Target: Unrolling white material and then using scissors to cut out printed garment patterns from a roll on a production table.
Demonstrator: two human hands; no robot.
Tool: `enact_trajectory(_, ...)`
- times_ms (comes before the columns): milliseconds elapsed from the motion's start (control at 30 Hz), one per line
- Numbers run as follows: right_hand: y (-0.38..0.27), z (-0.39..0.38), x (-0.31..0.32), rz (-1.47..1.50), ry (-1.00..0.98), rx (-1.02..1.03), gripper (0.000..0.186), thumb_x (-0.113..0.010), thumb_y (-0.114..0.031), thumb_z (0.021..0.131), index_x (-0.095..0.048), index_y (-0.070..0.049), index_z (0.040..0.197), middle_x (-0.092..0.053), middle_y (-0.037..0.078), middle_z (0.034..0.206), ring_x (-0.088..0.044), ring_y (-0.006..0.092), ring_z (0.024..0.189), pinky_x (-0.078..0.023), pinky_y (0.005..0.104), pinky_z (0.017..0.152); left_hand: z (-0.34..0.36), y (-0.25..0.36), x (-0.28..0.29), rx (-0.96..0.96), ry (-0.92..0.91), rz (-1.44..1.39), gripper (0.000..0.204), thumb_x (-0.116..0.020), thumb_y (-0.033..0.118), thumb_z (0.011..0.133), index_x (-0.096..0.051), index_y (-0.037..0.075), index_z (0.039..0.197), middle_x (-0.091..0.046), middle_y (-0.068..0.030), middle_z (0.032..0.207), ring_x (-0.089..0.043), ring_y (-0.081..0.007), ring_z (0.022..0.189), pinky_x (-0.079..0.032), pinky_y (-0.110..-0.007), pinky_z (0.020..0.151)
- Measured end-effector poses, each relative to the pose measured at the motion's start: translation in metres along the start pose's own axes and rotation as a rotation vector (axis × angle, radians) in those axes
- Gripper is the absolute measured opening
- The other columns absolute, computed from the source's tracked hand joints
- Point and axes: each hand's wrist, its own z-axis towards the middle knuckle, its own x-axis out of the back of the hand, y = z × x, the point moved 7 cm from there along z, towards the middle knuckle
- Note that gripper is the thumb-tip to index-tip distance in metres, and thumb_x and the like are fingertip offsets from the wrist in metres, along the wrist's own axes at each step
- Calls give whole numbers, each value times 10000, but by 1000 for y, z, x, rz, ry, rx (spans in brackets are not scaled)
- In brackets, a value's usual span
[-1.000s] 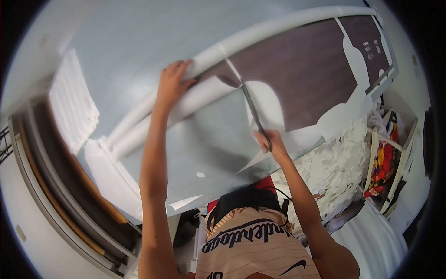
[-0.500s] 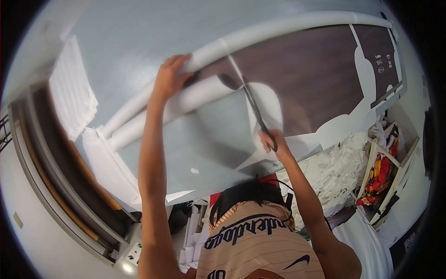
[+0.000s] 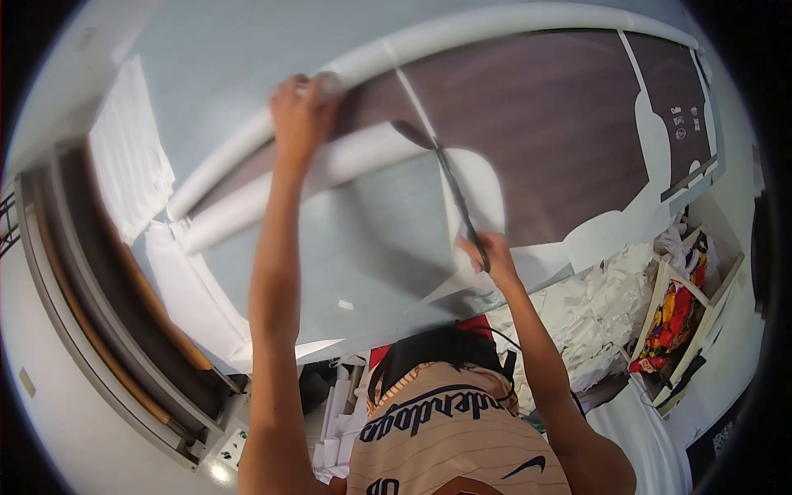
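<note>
The right hand has its fingers closed around the handles of a pair of long dark shears, which slant up and to the left over a printed paper sheet, their tip by the lower end of a narrow white strip between dark brown panels (how far apart the blades stand, I cannot tell). The left hand is up at the far side of the sheet, its fingers partly bent and lying against the long white roll along that edge; they are blurred, so whether they grip the roll or only press on it I cannot tell. The sheet lies across a grey-green table, and left of the shears its nearer part curls into a second, shorter roll, which passes behind the left forearm. A small white scrap lies on the table nearer the person, who wears a beige sleeveless top. White ribbed material sits at the table's left end, while past its near edge on the right are a heap of white scraps and a pale frame holding red and yellow material
</note>
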Motion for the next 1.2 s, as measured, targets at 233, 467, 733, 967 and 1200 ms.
enact_trajectory(233, -12, -1, -16, -54, -35, 11, 475, -855, -377, 837, -563, -70, 622, -474, -19, 504, -443, 68, 418, -344, 255, 415, 48, -53, -3, -136, 13, 243, 705, -706, 440, 910, -425, 316, 1545, -490, -177, 1488, -436, -387, 1390, -322, -602, 1128)
enact_trajectory(467, -13, 5, -9, -60, -56, -19, 377, -779, -314, 904, -578, -73, 694, -500, -15, 542, -477, 82, 450, -342, 258, 430, -25, 25, -19, -75, -208, 22, 595, -713, 522, 886, -647, 94, 1294, -606, -153, 1358, -558, -351, 1241, -339, -576, 1113)
enact_trajectory(733, -28, 19, -15, 21, -67, -40, 387, -777, -304, 902, -565, -75, 674, -494, -8, 544, -474, 92, 448, -352, 269, 433, -93, 84, -7, -9, -389, -12, 691, -886, 361, 659, -668, 92, 1257, -656, -81, 1089, -585, -289, 1001, -418, -437, 884)
enact_trajectory(967, -42, 28, -20, 18, -48, -7, 479, -844, -406, 840, -559, -83, 633, -452, -40, 512, -449, 66, 403, -348, 244, 395, -119, 85, -20, 36, -487, -64, 477, -842, 206, 706, -661, 118, 1138, -656, -77, 1057, -612, -289, 1031, -438, -436, 890)
enact_trajectory(1200, -54, 46, -28, 23, -55, 0, 475, -839, -426, 841, -573, -77, 660, -472, -33, 519, -456, 69, 406, -363, 246, 395, -131, 83, -24, 98, -605, -95, 414, -775, 167, 726, -642, 131, 1117, -629, -79, 1135, -589, -290, 1139, -441, -486, 904)
